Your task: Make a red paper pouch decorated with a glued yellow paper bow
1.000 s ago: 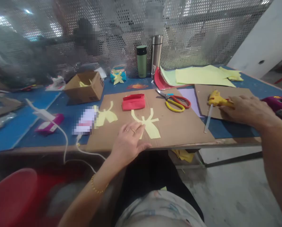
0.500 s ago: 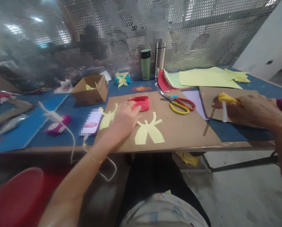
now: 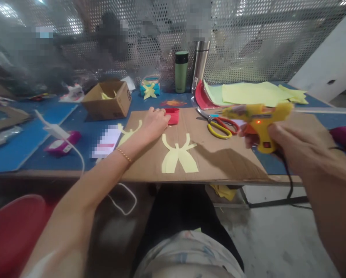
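My right hand [image 3: 285, 148] is wrapped round the handle of a yellow hot glue gun [image 3: 264, 116]. The gun is raised above the cardboard, nozzle to the left, its small red light lit, a glue stick jutting from its back. At the cardboard's far side my left hand [image 3: 155, 123] grips the left end of a small red folded band [image 3: 173, 116]; its fingertips are partly hidden. Nearer me lies a pale yellow cutout with curved strips [image 3: 180, 158]. A second yellow cutout [image 3: 129, 133] is partly covered by my left forearm.
Scissors [image 3: 219, 129] with red and yellow handles lie on the cardboard sheet [image 3: 216, 170]. A cardboard box [image 3: 107, 104], a blue item with a yellow bow [image 3: 150, 89], a green tumbler [image 3: 181, 73] and a steel flask [image 3: 201, 63] stand behind. Yellow sheets [image 3: 254, 94] lie at back right.
My right hand has lifted the glue gun from the right-hand cardboard and swung it left, nozzle now pointing left. My left hand has closed on the red band's left end.
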`<act>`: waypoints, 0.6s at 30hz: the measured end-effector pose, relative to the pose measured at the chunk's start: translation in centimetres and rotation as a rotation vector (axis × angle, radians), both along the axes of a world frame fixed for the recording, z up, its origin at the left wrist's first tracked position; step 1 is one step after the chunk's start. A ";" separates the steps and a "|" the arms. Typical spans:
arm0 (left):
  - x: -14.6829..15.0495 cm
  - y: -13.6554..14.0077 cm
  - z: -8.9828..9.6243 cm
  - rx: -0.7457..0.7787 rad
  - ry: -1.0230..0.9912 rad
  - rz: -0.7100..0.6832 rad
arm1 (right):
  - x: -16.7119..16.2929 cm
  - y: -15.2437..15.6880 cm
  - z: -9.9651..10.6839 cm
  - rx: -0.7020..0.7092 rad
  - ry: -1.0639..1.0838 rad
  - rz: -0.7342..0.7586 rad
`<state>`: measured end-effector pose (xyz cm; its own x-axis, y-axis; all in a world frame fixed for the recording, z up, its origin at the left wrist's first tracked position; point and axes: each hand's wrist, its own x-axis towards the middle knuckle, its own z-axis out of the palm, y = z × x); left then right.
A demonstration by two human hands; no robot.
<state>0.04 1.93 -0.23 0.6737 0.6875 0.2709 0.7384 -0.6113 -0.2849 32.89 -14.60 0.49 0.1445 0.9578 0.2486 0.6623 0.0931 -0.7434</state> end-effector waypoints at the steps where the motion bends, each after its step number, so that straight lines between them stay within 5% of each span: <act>1: -0.3 -1.0 0.2 0.021 -0.040 -0.031 | -1.1 0.1 -0.1 -0.044 0.028 0.095; 5: -1.7 -7.3 0.1 -0.044 -0.202 -0.180 | -4.5 0.3 -0.4 -0.163 0.187 0.369; 9: -2.5 -12.9 -2.0 -0.147 -0.294 -0.293 | -5.8 0.5 -1.0 -0.190 0.150 0.473; 13: -2.4 -14.3 -4.5 -0.046 -0.439 -0.257 | -5.8 0.5 -1.6 -0.248 -0.017 0.442; 18: -2.2 -14.1 -5.1 -0.019 -0.479 -0.266 | -6.0 0.3 -1.8 -0.250 -0.105 0.395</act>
